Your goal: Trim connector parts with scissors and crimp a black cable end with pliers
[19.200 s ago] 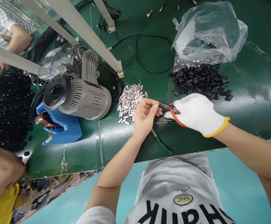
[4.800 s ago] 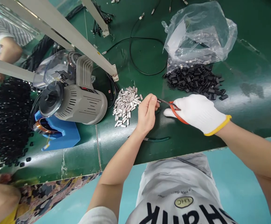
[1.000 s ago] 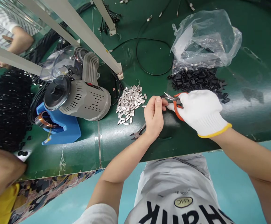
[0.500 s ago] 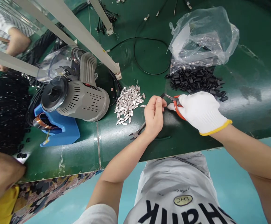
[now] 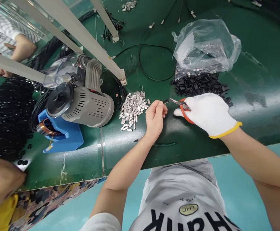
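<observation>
Pinched between thumb and fingertips, the left hand [image 5: 154, 119] has firm-looking hold of a small black piece [image 5: 165, 101], its free end standing out past the fingers, above the table [image 5: 197, 144]. The right hand [image 5: 208, 112], gloved, is closed round the handles of pliers [image 5: 181, 103]; their jaws hold nothing visible, and how far they are parted is too small to tell.

The black piece lies just left of the pliers' tips, near but apart from them. Its long axis runs roughly left to right, rising slightly toward the tips, while the pliers reach leftward and a little up to meet it at a shallow angle. The left hand is the nearer, since it touches the piece.

The left forearm [image 5: 127, 162] slants up from the lower left, thumb uppermost, fingers curled beneath. The right forearm [image 5: 248, 147] comes in from the lower right, back of the glove upward, one digit jutting toward the left hand. Left of both hands sits a metal pile [image 5: 134, 110].
</observation>
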The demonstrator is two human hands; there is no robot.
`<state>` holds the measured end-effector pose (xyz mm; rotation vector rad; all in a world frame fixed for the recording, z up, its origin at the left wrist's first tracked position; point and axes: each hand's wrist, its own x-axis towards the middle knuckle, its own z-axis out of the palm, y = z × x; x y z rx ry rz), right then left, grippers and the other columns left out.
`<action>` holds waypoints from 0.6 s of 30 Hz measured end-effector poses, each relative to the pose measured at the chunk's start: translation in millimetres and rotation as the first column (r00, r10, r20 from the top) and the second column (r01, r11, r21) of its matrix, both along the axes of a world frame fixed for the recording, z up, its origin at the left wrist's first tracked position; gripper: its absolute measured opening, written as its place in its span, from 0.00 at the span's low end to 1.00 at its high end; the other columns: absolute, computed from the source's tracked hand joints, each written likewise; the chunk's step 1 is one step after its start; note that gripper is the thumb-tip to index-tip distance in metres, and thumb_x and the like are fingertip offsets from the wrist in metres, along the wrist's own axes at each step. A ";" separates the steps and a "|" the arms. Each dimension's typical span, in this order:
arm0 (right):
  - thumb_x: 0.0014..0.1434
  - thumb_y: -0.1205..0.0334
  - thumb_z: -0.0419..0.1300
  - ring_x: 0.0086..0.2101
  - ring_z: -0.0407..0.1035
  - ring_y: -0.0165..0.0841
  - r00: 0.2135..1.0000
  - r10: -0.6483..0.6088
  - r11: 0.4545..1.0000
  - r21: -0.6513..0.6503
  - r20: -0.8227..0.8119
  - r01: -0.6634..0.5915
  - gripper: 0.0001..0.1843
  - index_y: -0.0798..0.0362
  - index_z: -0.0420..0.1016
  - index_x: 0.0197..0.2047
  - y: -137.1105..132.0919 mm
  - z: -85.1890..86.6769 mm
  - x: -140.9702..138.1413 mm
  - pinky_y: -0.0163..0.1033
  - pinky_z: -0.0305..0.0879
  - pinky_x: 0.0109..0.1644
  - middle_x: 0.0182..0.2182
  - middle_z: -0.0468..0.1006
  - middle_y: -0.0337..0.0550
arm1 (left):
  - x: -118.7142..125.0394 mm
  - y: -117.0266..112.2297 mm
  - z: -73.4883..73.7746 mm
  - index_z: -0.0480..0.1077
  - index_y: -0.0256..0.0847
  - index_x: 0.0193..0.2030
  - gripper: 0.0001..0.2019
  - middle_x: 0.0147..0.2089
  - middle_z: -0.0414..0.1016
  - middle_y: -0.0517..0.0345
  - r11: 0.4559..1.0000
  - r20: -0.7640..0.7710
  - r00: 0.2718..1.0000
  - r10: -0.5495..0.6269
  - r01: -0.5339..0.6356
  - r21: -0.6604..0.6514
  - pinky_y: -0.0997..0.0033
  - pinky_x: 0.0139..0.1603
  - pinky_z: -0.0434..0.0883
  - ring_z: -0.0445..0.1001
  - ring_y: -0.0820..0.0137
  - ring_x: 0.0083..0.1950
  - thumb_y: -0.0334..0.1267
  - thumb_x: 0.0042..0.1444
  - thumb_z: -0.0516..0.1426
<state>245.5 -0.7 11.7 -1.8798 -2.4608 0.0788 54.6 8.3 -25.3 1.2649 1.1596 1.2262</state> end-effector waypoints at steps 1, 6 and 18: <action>0.67 0.30 0.49 0.31 0.71 0.42 1.000 0.022 0.999 0.023 0.022 -0.023 0.36 0.57 0.78 0.38 0.6 2.3 0.9 0.41 0.40 0.35 0.27 0.76 0.53 | -0.5 1.2 -0.2 0.64 0.41 0.28 0.22 0.27 0.65 0.62 1.000 0.014 1.000 -0.006 0.006 -0.007 0.73 0.30 0.63 0.63 0.75 0.29 0.51 0.70 0.55; 0.66 0.34 0.54 0.34 0.68 0.42 0.991 0.114 0.992 0.054 0.065 -0.117 0.31 0.57 0.78 0.40 0.8 10.9 -0.8 0.42 0.45 0.39 0.30 0.77 0.54 | -1.3 3.1 0.8 0.60 0.41 0.25 0.24 0.25 0.61 0.62 0.997 -0.002 0.998 -0.065 0.065 -0.044 0.71 0.28 0.61 0.60 0.75 0.27 0.53 0.69 0.55; 0.68 0.29 0.44 0.33 0.66 0.42 0.987 0.131 0.988 -0.091 0.093 -0.122 0.37 0.55 0.78 0.39 4.8 6.6 8.0 0.42 0.40 0.37 0.29 0.75 0.54 | -22.6 16.0 5.4 0.58 0.42 0.27 0.24 0.27 0.57 0.61 0.913 -0.103 0.907 -0.409 0.405 -0.053 0.69 0.30 0.57 0.57 0.73 0.29 0.56 0.70 0.54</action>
